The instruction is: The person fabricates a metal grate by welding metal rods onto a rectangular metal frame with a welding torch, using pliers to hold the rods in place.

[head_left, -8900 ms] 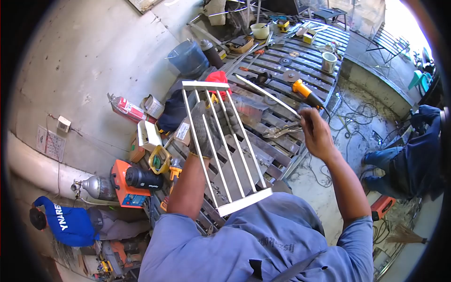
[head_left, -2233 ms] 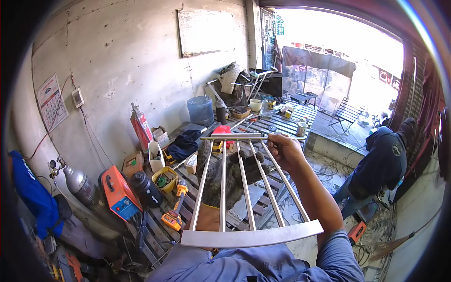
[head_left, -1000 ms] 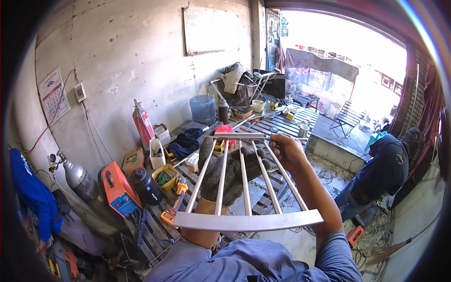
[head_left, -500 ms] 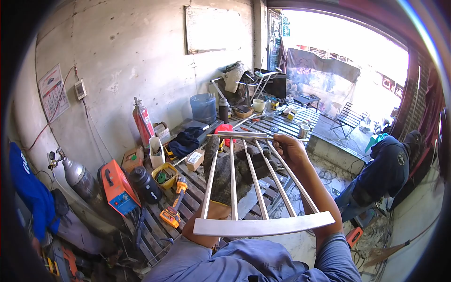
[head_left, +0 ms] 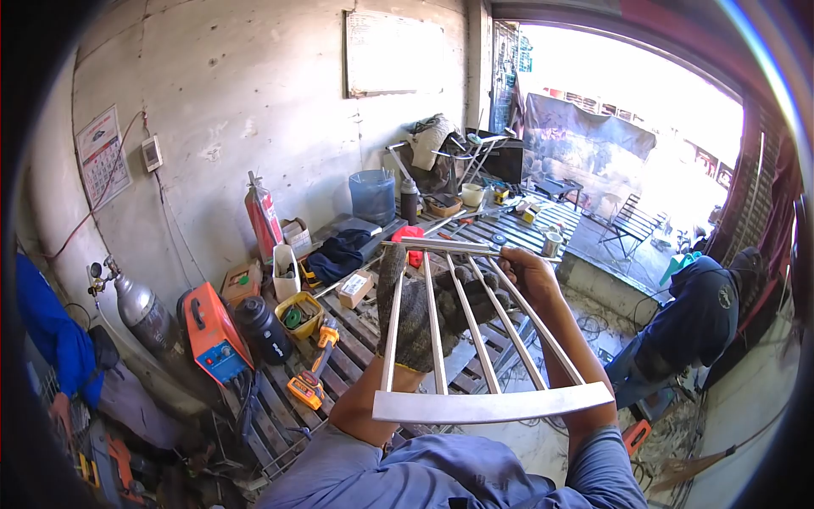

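Note:
A slatted metal frame (head_left: 492, 404) is held up in front of my chest, its wide curved bar near me and several thin bars running to a narrow far rail. My left hand (head_left: 415, 327), in a dark knitted glove, supports it from underneath. The glove's thumb stands at the far left corner, and the fingers reach behind the bars, partly hidden by them. My bare right hand (head_left: 527, 276) grips the far right corner with fingers curled round the rail end. Below the frame lies a slatted bench (head_left: 352, 318).
On the bench are a yellow cordless grinder (head_left: 315, 369), a black bottle (head_left: 263, 329), a yellow tub (head_left: 299, 314) and a cardboard box (head_left: 355, 289). An orange welding machine (head_left: 214, 331) and gas cylinder (head_left: 144, 310) stand left. One person (head_left: 691, 318) bends at right; another (head_left: 64, 331) is at left.
The frame has shifted slightly right in view and turned a little, both hands still on it. The view has moved slightly. At left, the other person's hand shows more.

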{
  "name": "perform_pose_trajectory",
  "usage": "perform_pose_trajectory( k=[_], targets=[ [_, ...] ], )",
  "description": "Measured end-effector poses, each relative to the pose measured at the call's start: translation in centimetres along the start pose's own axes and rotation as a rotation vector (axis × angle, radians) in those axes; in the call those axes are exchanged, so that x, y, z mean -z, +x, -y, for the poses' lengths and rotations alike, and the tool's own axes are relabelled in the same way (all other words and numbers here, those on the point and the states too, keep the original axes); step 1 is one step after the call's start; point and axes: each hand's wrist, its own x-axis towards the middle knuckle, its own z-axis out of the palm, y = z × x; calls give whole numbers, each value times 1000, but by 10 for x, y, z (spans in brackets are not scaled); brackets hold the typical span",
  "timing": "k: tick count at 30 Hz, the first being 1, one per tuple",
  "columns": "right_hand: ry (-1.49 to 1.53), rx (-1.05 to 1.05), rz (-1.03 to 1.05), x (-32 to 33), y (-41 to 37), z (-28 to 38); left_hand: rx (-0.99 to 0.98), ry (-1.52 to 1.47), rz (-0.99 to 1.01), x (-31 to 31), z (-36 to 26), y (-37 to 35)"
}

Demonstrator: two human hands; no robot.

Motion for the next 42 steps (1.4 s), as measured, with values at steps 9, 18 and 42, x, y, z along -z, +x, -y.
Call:
perform_pose_trajectory(
  k=[9,18,42],
  targets=[
    [310,318,-153,58,-11,47,1,-6,65,9,-4,18],
    [231,542,-205,123,-83,73,-494,1456,292,-13,-63,22],
    [229,779,-102,120,-158,96,-759,2329,531,-16,-90,24]
  ],
)
